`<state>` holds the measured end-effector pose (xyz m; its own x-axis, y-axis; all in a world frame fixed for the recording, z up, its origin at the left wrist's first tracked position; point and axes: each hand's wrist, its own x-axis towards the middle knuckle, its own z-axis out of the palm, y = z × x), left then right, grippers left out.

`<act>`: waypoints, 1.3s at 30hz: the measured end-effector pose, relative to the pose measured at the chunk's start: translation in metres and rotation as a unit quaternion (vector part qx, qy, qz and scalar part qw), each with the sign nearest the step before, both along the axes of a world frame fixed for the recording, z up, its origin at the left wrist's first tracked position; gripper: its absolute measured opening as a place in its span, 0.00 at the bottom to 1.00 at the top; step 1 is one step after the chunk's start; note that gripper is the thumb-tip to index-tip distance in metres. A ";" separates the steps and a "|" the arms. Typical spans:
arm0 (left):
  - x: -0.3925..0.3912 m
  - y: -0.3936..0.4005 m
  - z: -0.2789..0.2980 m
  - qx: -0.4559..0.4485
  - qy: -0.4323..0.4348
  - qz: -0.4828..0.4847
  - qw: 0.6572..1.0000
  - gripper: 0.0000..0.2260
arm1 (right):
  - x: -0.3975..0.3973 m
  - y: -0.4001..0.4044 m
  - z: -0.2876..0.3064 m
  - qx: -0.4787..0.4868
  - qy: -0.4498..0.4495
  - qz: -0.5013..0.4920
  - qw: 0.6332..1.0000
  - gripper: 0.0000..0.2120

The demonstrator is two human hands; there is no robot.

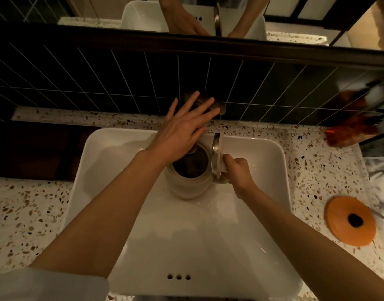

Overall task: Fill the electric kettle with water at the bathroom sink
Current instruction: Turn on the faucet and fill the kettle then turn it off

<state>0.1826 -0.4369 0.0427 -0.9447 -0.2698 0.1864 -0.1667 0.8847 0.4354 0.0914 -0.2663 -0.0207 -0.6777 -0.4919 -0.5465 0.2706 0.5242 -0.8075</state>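
A cream electric kettle (187, 183) sits upright inside the white sink (208, 231), near its far side. Its lid (216, 155) stands flipped open to the right, showing the dark inside. My right hand (236, 170) is shut on the kettle's handle at the right. My left hand (184, 129) hovers flat with fingers spread over the kettle's far rim, covering most of the dark metal tap (217, 105) on the tiled wall. Whether it touches the tap I cannot tell. No water stream is visible.
A speckled terrazzo counter (24, 213) surrounds the sink. An orange round kettle base (350, 220) with a cord lies on the right. White cloth (380, 181) and an orange-brown item (349, 129) sit at the far right. Dark tiles (78, 83) and a mirror (295, 18) lie behind.
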 end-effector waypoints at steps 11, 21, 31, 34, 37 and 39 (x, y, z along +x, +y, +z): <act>0.052 0.020 -0.029 0.370 0.172 0.308 0.859 0.20 | 0.001 0.000 -0.001 0.003 0.007 -0.014 1.000 0.13; 0.073 0.061 -0.073 0.676 0.170 0.398 0.596 0.20 | 0.003 0.001 -0.001 -0.009 0.006 -0.013 1.000 0.14; 0.067 0.072 -0.069 0.712 0.217 0.410 0.527 0.17 | 0.002 0.014 -0.009 -0.051 0.003 -0.010 0.999 0.17; 0.069 0.080 -0.065 0.711 0.222 0.421 0.518 0.17 | 0.006 0.025 -0.006 -0.080 -0.034 -0.002 0.996 0.25; 0.074 0.091 -0.061 0.709 0.218 0.426 0.518 0.18 | 0.010 0.037 -0.005 -0.093 -0.046 -0.009 0.995 0.26; 0.077 0.100 -0.056 0.709 0.214 0.428 0.519 0.17 | 0.013 0.045 -0.001 -0.098 -0.041 -0.008 0.994 0.21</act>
<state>0.2596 -0.3368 -0.0134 -0.3200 -0.7084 -0.6291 0.1455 -0.6929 0.7062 0.1041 -0.2208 -0.0217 -0.6433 -0.5842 -0.4949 0.3472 0.3536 -0.8686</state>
